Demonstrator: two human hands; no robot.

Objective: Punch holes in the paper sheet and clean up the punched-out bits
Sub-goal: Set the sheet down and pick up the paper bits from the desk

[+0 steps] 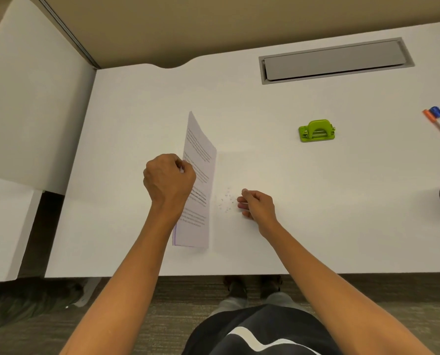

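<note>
- I see the left hand (169, 181) pinching the left edge of the paper (199, 180), so the sheet stands tilted up from the desk (316, 201).
- The right hand (257, 204) rests on the desk with fingers loosely curled; I cannot tell if it holds any bits.
- The punched bits (225, 201) lie scattered on the desk between the paper and the right hand.
- The green punch (316, 131) sits farther back on the right, well apart from both hands.
- Some markers (438, 115) lie at the right edge.

Green hole punch (316, 130), white desk (316, 201)
</note>
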